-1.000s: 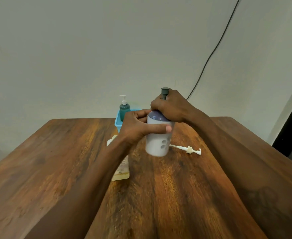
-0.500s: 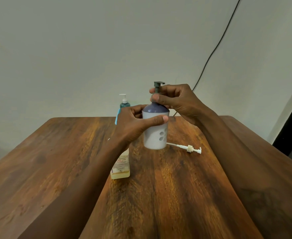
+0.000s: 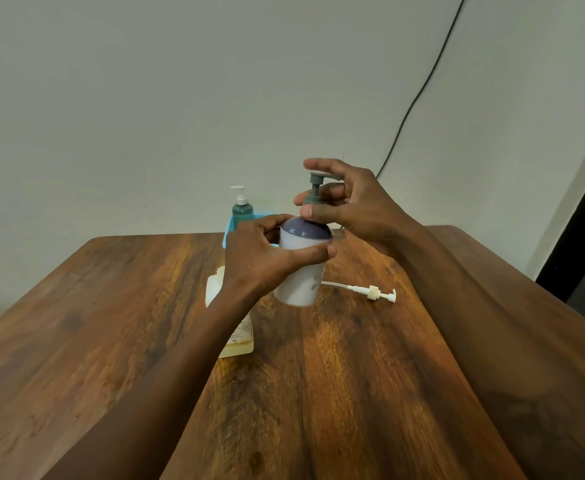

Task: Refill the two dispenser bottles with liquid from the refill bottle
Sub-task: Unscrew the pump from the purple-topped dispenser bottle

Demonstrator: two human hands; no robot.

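My left hand (image 3: 267,252) grips a white dispenser bottle (image 3: 299,282) with a purple dome top and holds it tilted above the table. The fingers of my right hand (image 3: 350,206) pinch the base of its grey-green pump (image 3: 315,190). A second dispenser bottle (image 3: 242,210), dark green with a white pump, stands upright at the back. The pale yellowish refill bottle (image 3: 241,337) stands on the table, partly hidden behind my left forearm. A loose white pump with its tube (image 3: 370,292) lies on the wood to the right.
A light blue tray (image 3: 228,232) sits at the back of the brown wooden table (image 3: 318,393), with the green bottle at it. A black cable (image 3: 419,95) runs down the wall behind. A dark doorway edge is at the far right.
Both hands have raised the white bottle slightly. My right hand shifted from covering the pump top to pinching its neck, with the fingers spread.
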